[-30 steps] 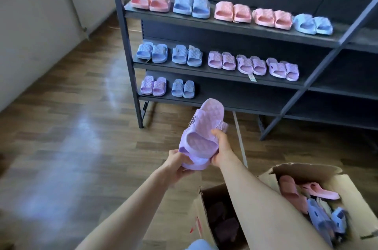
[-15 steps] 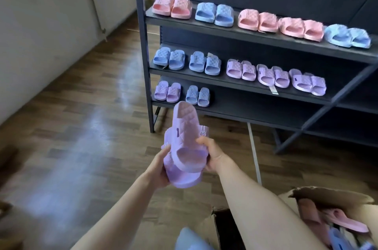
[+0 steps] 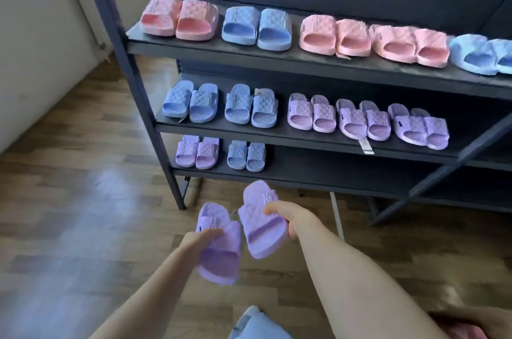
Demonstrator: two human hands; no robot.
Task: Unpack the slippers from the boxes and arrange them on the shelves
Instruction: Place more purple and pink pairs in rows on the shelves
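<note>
Pair split apart since earlier | left hand grips left slipper, right hand grips right slipper | best set level, side by side on bottom shelf, right of blue pair

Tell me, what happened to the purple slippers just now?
The two purple slippers were stacked together between both hands. Now they are pulled apart: the left hand holds the left slipper, the right hand holds the right slipper, side by side before the shelves. The pairs on the shelves stayed put.
</note>
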